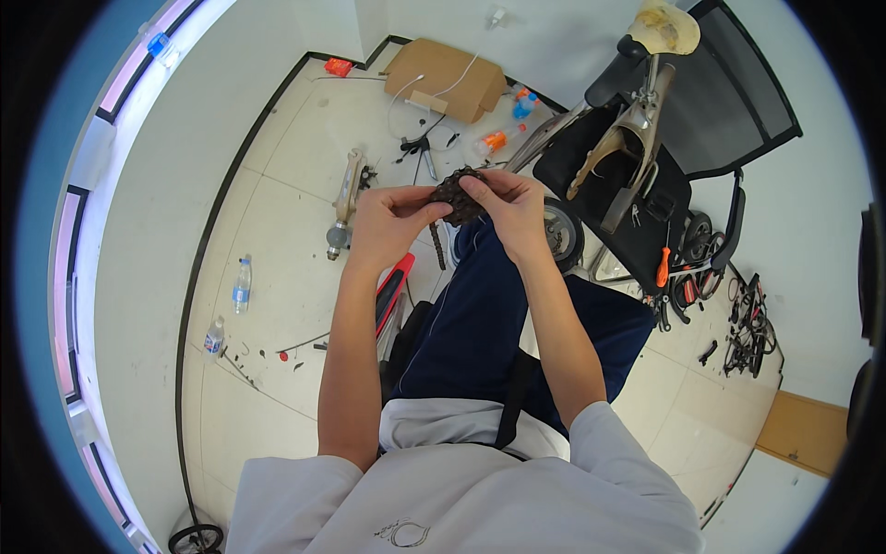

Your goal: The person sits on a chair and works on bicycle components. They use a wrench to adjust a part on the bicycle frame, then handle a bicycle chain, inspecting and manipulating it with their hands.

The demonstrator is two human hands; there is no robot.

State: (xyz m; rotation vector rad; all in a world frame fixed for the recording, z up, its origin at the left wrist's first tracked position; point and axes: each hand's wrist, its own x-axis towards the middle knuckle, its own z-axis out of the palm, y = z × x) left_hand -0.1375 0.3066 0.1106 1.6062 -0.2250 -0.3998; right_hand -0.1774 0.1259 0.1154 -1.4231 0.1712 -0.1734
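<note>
Fingers of both hands are pinched on a dark, bunched bicycle chain [459, 196], held up at mid-frame over my lap; I note the left hand [386, 224] grips its left end with thumb on top, and the right hand [513, 209] clamps the right end, forefinger curled over the top of the bundle. Neither hand is slack. A loose tail of chain hangs down from the left side of the bundle, so the mass sits crosswise between the hands while the free length runs vertical, nearer my left hand than my right. Working left to right across the floor: two clear plastic water bottles [241, 284] lie by the wall's black skirting, well apart from my hands; I cannot tell whether they hold anything. Beyond them a tan bicycle part [348, 189] lies on the tiles, and a red and black object [391, 288] sits just beside my left forearm. At the back a cardboard box [447, 78] rests against the wall, closed side up, contents hidden, with white cable draped over it. Right of my hands a small wheel [563, 233] shows behind the right wrist, then a black mesh chair [701, 120] bearing a tan bicycle frame [637, 120]. An orange-handled screwdriver [663, 266] and a tangle of dark tools lie farther right.
</note>
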